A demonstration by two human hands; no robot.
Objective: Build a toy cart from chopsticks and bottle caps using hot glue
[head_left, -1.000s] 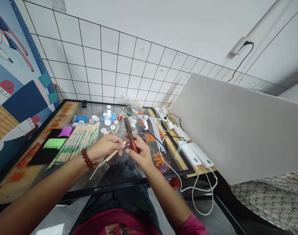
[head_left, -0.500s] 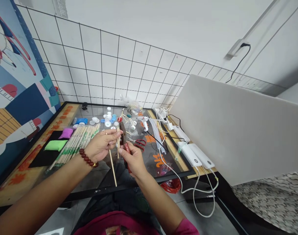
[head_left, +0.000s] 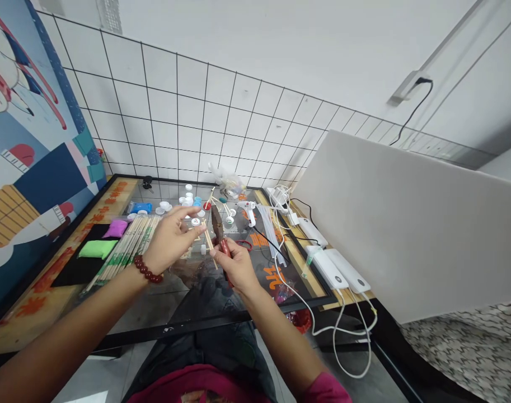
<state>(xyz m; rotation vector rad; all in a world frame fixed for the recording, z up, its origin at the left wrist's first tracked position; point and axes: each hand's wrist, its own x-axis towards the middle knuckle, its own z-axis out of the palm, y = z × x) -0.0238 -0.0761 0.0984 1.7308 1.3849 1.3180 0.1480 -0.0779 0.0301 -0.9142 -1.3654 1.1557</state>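
My right hand [head_left: 236, 266] is wrapped round the red handles of the pliers [head_left: 217, 225], whose dark jaws point up and away. Between its thumb and fingers it also pinches short wooden sticks [head_left: 209, 238]. My left hand [head_left: 173, 235], with a beaded bracelet at the wrist, has thumb and fingers apart beside the upper ends of those sticks. Its fingertips are close to them, and I see nothing held in it.
Bundled chopsticks [head_left: 123, 246] lie on the left by green clay [head_left: 98, 249] and purple clay [head_left: 116, 228]. Bottle caps [head_left: 188, 196] are at the back. A glue gun [head_left: 249, 212], glue sticks [head_left: 272, 229] and white power strips [head_left: 328, 266] stand right.
The long stick that hung below my left hand is out of sight. My left hand has opened, and the short sticks now tilt in my right hand, which has shifted slightly right.
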